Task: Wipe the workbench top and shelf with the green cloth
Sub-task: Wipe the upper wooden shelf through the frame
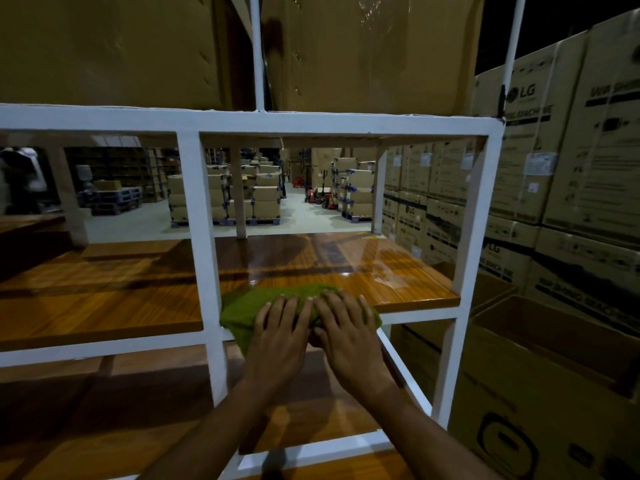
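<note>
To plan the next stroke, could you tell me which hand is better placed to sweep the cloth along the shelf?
Likely the right hand: it presses the green cloth where the shelf runs on, while the white post stands near the left hand.

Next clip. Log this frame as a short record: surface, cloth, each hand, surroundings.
surface: glossy orange wooden shelf board in a white-painted metal frame
cloth: green terry cloth, bunched at the board's front edge, partly overhanging it
left: left hand flat on the cloth, fingers straight
right: right hand flat on the cloth beside the left
surroundings: stacked brown cardboard boxes to the right
</note>
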A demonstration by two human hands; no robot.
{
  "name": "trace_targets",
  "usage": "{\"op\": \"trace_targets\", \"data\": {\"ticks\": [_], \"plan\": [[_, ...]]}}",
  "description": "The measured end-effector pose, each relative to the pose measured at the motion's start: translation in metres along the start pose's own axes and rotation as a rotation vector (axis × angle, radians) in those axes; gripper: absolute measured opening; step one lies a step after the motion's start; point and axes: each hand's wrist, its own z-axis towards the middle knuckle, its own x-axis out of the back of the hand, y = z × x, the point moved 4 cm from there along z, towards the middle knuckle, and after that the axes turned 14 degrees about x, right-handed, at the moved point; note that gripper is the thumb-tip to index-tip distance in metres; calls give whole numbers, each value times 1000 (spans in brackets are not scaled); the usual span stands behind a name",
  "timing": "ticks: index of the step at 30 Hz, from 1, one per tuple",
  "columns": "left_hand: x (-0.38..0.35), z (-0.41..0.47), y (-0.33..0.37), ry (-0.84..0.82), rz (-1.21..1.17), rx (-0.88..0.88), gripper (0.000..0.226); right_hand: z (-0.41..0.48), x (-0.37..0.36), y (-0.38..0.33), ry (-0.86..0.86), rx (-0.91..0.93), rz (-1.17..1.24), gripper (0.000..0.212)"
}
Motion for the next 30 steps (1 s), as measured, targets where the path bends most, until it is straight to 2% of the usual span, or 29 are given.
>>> {"op": "trace_targets", "data": {"ticks": [4, 9, 13, 20, 25, 30], "plan": [[-6, 11, 31, 17, -23, -46, 47, -14, 0, 26, 2, -61, -51, 52], [-15, 29, 88, -20, -69, -93, 42, -39, 18, 70, 43, -129, -4, 47], [-25, 36, 125, -25, -85, -93, 40, -56, 27, 104, 6, -159, -27, 47], [-33, 44, 161, -12, -100, -64, 41, -70, 33, 138, 50, -125, 33, 45], [-30, 57, 172, -114, -78, 1, 42, -63, 39, 143, 15, -174, 129, 48], [-15, 72, 182, -383, -95, 83, 67, -36, 70, 157, -255, -197, 271, 61]]}}
